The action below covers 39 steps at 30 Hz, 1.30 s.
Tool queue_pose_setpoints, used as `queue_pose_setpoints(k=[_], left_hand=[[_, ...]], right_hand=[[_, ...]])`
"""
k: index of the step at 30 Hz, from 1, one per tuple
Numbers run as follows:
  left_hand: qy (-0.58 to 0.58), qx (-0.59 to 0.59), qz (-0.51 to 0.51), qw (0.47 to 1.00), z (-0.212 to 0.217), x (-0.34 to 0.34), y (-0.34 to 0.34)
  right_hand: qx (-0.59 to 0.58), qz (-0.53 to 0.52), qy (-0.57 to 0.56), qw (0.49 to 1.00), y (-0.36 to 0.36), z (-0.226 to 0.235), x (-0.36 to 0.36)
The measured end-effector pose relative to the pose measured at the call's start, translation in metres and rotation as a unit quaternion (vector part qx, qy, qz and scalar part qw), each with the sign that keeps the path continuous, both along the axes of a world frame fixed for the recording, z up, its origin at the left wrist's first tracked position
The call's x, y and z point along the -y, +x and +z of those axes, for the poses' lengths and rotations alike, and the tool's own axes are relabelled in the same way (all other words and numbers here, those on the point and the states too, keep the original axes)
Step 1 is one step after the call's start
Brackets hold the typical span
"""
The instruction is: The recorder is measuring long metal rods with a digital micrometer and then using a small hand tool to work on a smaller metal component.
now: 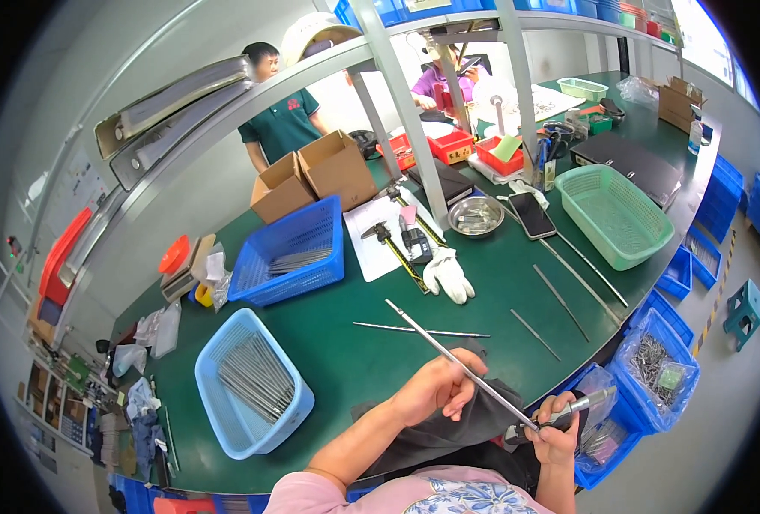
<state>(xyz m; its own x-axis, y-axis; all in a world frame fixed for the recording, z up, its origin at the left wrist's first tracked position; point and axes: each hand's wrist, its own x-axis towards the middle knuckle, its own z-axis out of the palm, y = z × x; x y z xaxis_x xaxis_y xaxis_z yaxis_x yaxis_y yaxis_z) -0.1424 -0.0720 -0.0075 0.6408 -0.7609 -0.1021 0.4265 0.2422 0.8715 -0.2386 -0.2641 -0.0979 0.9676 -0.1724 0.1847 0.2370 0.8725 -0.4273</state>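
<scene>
My left hand pinches a long thin metal rod near its middle, over a dark cloth on my lap at the table's near edge. The rod slants from upper left down to my right hand. That hand grips a small grey tool with a cylindrical handle, held against the rod's lower end. Several more loose metal rods lie on the green table beyond my hands.
A light blue basket of rods sits left, a darker blue basket behind it, a green basket far right. White gloves, calipers, a phone, a steel bowl and cardboard boxes lie mid-table. Two people are behind the shelf frame. Blue bins stand right.
</scene>
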Motion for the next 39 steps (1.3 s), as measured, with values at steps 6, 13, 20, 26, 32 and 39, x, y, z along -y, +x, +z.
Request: queue_pose_setpoints(k=[6,13,20,26,32,39], left_hand=[[0.007,0.023,-0.016,1.0,-0.017,0.033,-0.021],[-0.002,0.078,0.026,0.997,-0.019,0.051,-0.02],[-0.04,0.087,0.014,0.995,-0.012,0.035,-0.011],[-0.045,0.124,0.01,0.991,0.004,0.01,-0.022],[-0.137,0.111,-0.011,0.984,0.022,-0.01,-0.005],[-0.146,0.125,0.045,0.98,0.023,-0.029,0.032]], right_hand=[[0.06,0.005,-0.009,0.998,0.0,0.015,0.002],[0.078,-0.01,-0.029,0.996,0.013,0.031,0.004],[0.084,-0.013,-0.054,0.995,0.018,0.047,-0.008],[0.09,0.016,-0.108,0.99,0.013,0.061,-0.02],[0.011,0.025,-0.152,0.988,0.012,0.063,-0.01],[-0.085,0.086,-0.142,0.982,0.051,0.113,-0.017]])
